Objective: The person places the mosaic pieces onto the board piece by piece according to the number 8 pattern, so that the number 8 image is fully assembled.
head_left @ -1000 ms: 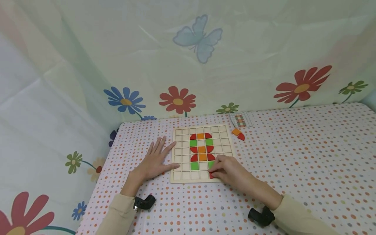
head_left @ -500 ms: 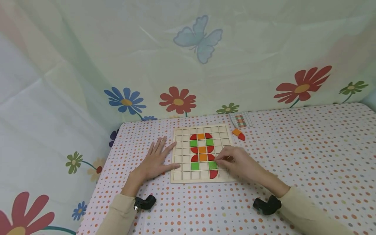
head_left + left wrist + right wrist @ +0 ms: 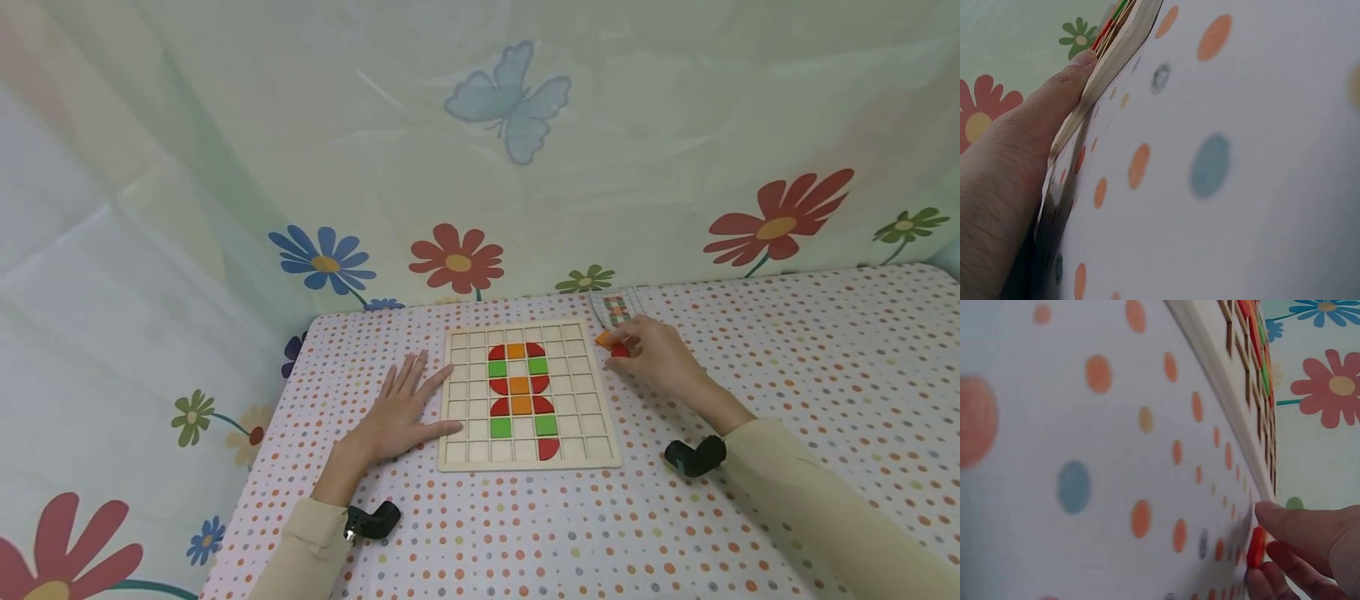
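Note:
The square wooden grid board lies on the table with several coloured tiles in its cells. My left hand rests flat at its left edge, fingers spread, the thumb over the rim; in the left wrist view, that thumb lies against the board's side. My right hand is beyond the right edge, reaching over two loose tiles. There a red quarter-circle tile lies between thumb and fingers, with a small gap at the thumb. An orange square tile is beside the index fingertip, partly covered.
A pattern card, printed with a coloured figure, lies behind the loose tiles near the table's back edge. A flowered curtain rises behind the dotted tablecloth. Each wrist wears a black camera.
My right hand has left the red tile in the board's bottom row and moved back and right to the loose tiles. My left hand has stayed at the board's left edge.

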`<state>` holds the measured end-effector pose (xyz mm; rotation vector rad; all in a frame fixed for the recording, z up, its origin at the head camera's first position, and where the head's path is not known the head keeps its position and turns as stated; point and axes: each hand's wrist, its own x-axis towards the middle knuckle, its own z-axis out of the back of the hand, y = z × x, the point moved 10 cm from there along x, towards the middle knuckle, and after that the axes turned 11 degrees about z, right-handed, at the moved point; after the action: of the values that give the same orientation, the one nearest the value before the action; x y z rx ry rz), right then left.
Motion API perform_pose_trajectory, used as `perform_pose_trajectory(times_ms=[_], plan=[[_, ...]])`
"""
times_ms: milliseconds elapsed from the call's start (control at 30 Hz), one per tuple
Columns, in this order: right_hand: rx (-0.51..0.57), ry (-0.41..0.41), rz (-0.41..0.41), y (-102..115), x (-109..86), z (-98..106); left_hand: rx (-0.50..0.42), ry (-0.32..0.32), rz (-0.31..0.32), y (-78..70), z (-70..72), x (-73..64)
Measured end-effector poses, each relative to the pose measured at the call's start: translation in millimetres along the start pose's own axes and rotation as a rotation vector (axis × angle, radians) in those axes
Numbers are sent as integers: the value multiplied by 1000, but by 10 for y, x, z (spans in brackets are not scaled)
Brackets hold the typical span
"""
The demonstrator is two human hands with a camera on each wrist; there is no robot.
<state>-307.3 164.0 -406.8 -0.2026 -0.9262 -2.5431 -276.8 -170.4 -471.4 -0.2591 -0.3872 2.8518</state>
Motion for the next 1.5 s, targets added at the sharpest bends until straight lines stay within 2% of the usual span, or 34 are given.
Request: perform_pose_trajectory(times_ms=[133, 300, 633, 1067, 1300, 1500], plan=[[-9, -8, -9, -55, -19, 2, -12, -32, -33, -14, -5, 1], [-11, -17, -11, -71, -38, 25, -14, -49, -36, 1, -7, -2], [-24, 21, -30, -96, -43, -16, 18, -4, 15, 7, -8, 0], [-11, 95, -44, -94, -2, -30, 17, -2, 4, -9, 10, -13], [-22, 134, -10, -59, 55, -36, 17, 3, 11, 1, 16, -12], [-35, 162, -17, -63, 79, -45, 14, 6, 18, 0, 17, -12]])
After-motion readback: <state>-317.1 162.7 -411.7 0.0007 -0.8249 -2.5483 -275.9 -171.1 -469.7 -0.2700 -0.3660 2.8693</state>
